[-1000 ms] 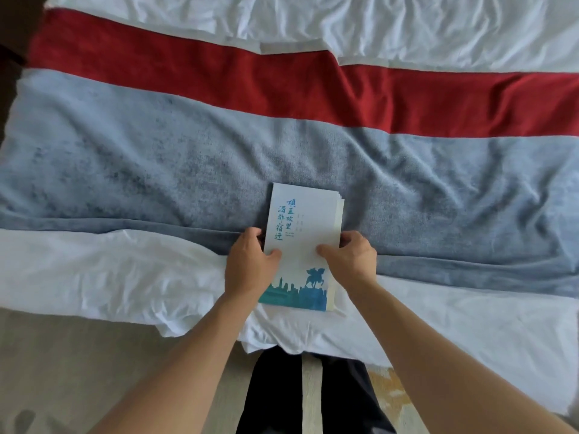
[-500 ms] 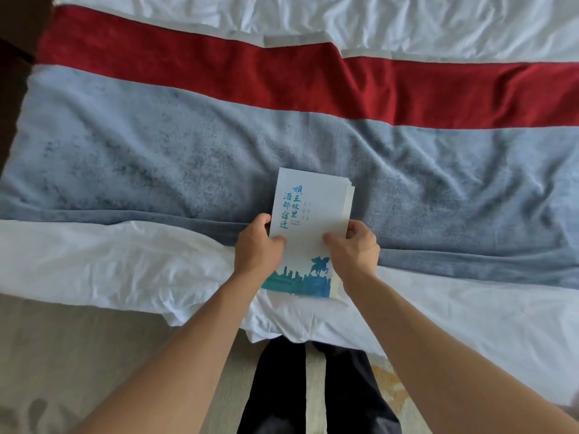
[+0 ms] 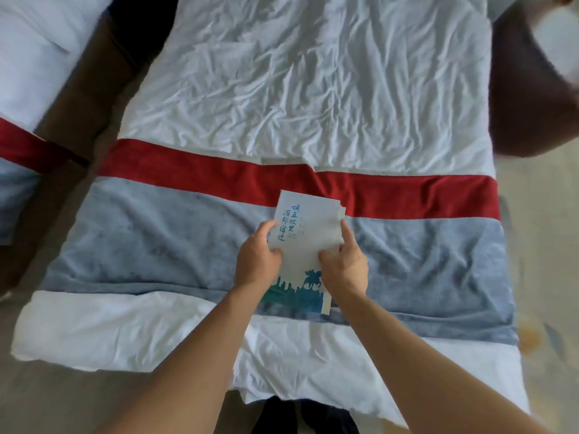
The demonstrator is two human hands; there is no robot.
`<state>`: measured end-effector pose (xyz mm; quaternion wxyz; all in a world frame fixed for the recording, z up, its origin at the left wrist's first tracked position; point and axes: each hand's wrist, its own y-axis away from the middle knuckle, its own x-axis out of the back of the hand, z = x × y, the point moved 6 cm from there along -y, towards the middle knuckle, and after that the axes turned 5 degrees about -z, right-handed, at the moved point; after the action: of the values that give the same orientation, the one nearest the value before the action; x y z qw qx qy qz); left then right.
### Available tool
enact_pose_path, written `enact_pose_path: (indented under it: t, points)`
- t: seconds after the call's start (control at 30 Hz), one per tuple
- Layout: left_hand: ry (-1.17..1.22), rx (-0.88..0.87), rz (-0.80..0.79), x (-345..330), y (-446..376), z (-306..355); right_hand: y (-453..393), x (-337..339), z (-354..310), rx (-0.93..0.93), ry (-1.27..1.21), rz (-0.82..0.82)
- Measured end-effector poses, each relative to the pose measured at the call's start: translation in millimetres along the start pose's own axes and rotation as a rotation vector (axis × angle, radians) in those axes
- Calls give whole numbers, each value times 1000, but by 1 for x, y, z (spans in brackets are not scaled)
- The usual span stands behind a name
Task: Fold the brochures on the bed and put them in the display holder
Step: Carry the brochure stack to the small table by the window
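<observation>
Holding a stack of brochures [image 3: 308,242] over the bed [image 3: 156,245], left hand [image 3: 257,261] gripping one side, right hand [image 3: 344,267] pinching the other

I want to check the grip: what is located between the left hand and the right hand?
In the head view, the stack of folded brochures lies between the left hand and the right hand; both grip its side edges over the grey band.

Hotel-style bedroom, bed [image 3: 313,89] in white linen, red-and-grey runner [image 3: 156,239], second bed [image 3: 28,57] alongside
</observation>
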<state>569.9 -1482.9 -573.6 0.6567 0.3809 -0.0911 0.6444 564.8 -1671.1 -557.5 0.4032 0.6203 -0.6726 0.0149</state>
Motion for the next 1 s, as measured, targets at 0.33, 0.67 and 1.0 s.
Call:
enact_pose_path:
  t: [0.33, 0.67, 1.0]
  points:
    - [-48, -260, 129, 141, 3, 152, 20, 93, -174, 332, 38, -1]
    - [24, -376, 285, 263, 39, 256, 67, 167, -314, 559, 60, 77]
    - [-8, -468, 364, 321, 73, 314, 106, 211, -373, 668, 62, 170]
